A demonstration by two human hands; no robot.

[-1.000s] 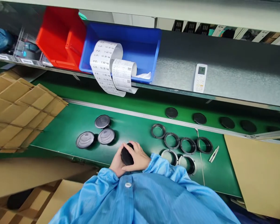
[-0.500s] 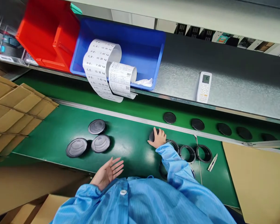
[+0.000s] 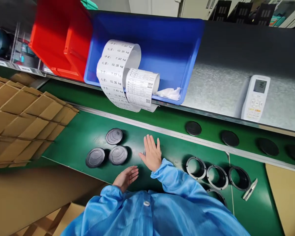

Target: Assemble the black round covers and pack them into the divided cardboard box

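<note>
My right hand [image 3: 152,154] lies over the green bench top, fingers stretched out and thumb apart. A bit of something dark shows between thumb and fingers; the rest is hidden beneath the palm. Palm turned inward, my left hand [image 3: 126,177] hovers near the bench's front edge, fingers loosely extended and holding nothing. Left of my hands sit three black round air vents with curved slats: one at the back [image 3: 114,136], one at front left [image 3: 95,157] and one at front right [image 3: 118,155].
Several black rings [image 3: 196,167] stand at right, beside a utility knife [image 3: 250,190]. Black discs [image 3: 193,128] line the green strip behind the rail. Above, a shelf carries a blue bin [image 3: 177,62] with label rolls, a red bin [image 3: 61,39] and a remote [image 3: 256,98]. Folded cardboard [image 3: 27,121] fills the left.
My right hand has moved left, from gripping a dark round piece to lying with straightened fingers. My left hand has turned its palm inward. The camera view has shifted.
</note>
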